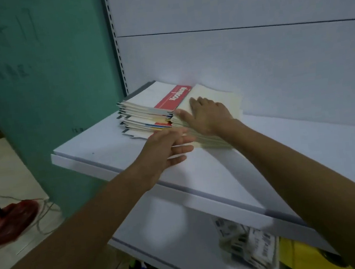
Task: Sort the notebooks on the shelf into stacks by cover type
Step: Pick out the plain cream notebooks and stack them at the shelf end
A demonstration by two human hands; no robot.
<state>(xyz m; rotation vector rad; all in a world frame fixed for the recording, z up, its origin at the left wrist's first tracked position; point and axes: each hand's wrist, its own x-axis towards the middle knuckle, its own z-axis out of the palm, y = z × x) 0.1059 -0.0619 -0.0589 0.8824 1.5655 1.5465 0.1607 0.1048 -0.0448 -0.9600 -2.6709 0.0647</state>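
Observation:
Two stacks of notebooks lie side by side on a white shelf, against its back panel. The left stack has mixed covers, with a white and red notebook on top. The right stack has plain cream covers. My right hand rests flat on top of the cream stack, fingers straight, thumb along its left edge. My left hand is blurred, with straight fingers touching the front edge of the cream stack.
A green wall stands left of the shelf. A red fan base with cables sits on the floor at lower left. The lower shelf holds a packet of labelled items and something yellow.

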